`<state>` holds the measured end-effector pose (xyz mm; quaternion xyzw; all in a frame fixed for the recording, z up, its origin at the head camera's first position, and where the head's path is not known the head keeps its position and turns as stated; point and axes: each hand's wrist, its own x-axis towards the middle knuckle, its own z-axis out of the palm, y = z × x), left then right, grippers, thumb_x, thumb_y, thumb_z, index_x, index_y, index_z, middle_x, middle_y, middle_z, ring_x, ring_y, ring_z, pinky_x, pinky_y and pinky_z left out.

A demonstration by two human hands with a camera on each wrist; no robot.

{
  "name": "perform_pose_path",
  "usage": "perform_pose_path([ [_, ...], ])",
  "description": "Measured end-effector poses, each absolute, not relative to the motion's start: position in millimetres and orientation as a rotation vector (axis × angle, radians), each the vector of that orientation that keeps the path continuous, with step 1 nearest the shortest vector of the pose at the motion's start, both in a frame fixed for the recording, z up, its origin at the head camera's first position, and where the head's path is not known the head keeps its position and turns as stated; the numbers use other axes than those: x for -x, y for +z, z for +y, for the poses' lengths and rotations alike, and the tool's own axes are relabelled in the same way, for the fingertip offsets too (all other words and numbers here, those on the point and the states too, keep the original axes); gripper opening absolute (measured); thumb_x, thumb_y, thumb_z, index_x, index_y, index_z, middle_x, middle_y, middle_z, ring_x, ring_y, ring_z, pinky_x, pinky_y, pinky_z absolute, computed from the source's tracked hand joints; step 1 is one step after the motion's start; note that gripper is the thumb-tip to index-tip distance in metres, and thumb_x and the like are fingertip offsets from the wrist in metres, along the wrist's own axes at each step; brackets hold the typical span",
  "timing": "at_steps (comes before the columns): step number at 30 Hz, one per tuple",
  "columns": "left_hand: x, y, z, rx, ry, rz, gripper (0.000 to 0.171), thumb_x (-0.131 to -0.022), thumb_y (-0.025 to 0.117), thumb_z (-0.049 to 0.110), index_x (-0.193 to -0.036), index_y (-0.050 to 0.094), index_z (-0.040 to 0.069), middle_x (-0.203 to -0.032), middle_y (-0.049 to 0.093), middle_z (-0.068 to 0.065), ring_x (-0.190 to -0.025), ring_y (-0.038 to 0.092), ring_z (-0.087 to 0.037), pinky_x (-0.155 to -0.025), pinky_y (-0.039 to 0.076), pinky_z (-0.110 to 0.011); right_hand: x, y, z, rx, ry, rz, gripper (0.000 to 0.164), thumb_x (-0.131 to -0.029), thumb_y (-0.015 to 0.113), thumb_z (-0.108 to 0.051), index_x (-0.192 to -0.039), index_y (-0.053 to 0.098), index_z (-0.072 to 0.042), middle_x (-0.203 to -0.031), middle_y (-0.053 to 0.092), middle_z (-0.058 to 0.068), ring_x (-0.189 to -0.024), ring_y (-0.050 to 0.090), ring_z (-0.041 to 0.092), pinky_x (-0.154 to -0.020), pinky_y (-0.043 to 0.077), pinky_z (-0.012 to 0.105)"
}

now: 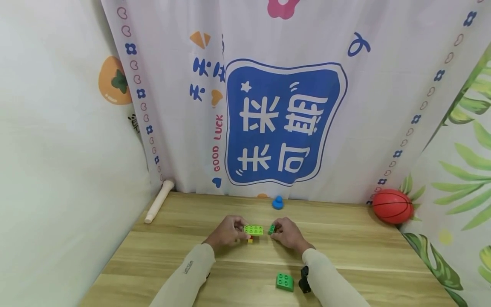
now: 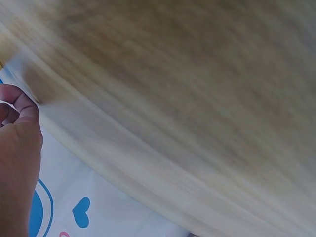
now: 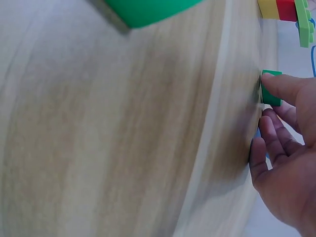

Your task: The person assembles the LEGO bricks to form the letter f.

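Observation:
My left hand grips the left end of a small stack of toy building bricks. On top of it lies a lime-green brick, with a red brick and a yellow brick beneath. A short way to the right, my right hand pinches a small dark green brick between thumb and fingers, low over the table. The two bricks are apart. In the left wrist view only part of the left hand appears at the edge, and the stack is out of sight.
A green brick lies near the front of the wooden table, beside a black object at the right sleeve. Behind the hands stands a blue knobbed piece. A pale stick lies back left; a red ball sits back right.

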<state>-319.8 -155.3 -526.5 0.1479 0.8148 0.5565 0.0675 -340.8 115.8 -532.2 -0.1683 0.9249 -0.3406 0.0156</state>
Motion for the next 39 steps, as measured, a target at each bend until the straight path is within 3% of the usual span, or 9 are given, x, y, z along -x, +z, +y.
perform_pose_path([
  [12,319,-528,-156,-0.475,1.705,2.437,0.025,-0.086,0.087,0.002,-0.107,0.074,-0.002,-0.089,0.066,-0.004,-0.08,0.058,-0.014,-0.064,0.049,-0.021,335,-528,114,0.472,-1.17,2.876,0.015,-0.091,0.079,-0.008,-0.105,0.074,-0.006,-0.101,0.074,0.005,-0.093,0.07,0.017,-0.085,0.06,0.041],
  [18,317,-527,-158,-0.491,1.694,2.456,0.026,-0.086,0.087,0.002,-0.107,0.074,-0.003,-0.091,0.066,-0.006,-0.082,0.057,-0.014,-0.066,0.049,-0.02,332,-518,109,0.458,-1.29,2.878,0.018,-0.089,0.076,-0.012,-0.107,0.072,-0.012,-0.106,0.072,0.004,-0.098,0.071,0.018,-0.087,0.061,0.041],
  [24,316,-526,-157,-0.506,1.693,2.461,0.025,-0.086,0.086,0.002,-0.108,0.074,-0.003,-0.091,0.067,-0.006,-0.081,0.058,-0.013,-0.064,0.05,-0.02,332,-499,92,0.627,-1.35,2.859,0.028,-0.092,0.076,-0.011,-0.119,0.071,-0.008,-0.112,0.074,0.009,-0.095,0.071,0.018,-0.086,0.061,0.04],
  [31,315,-527,-158,-0.519,1.698,2.462,0.022,-0.087,0.085,0.001,-0.106,0.074,-0.004,-0.089,0.068,-0.007,-0.077,0.058,-0.012,-0.06,0.049,-0.021,329,-493,73,0.865,-1.271,2.801,0.029,-0.093,0.071,-0.011,-0.121,0.076,-0.008,-0.115,0.079,0.008,-0.105,0.073,0.027,-0.09,0.06,0.046],
  [39,315,-526,-156,-0.501,1.693,2.474,0.023,-0.087,0.085,0.001,-0.106,0.074,-0.003,-0.089,0.068,-0.006,-0.078,0.058,-0.013,-0.061,0.05,-0.022,327,-496,64,0.924,-1.17,2.75,0.028,-0.095,0.078,-0.009,-0.123,0.077,-0.004,-0.118,0.079,0.009,-0.108,0.073,0.025,-0.091,0.06,0.048],
])
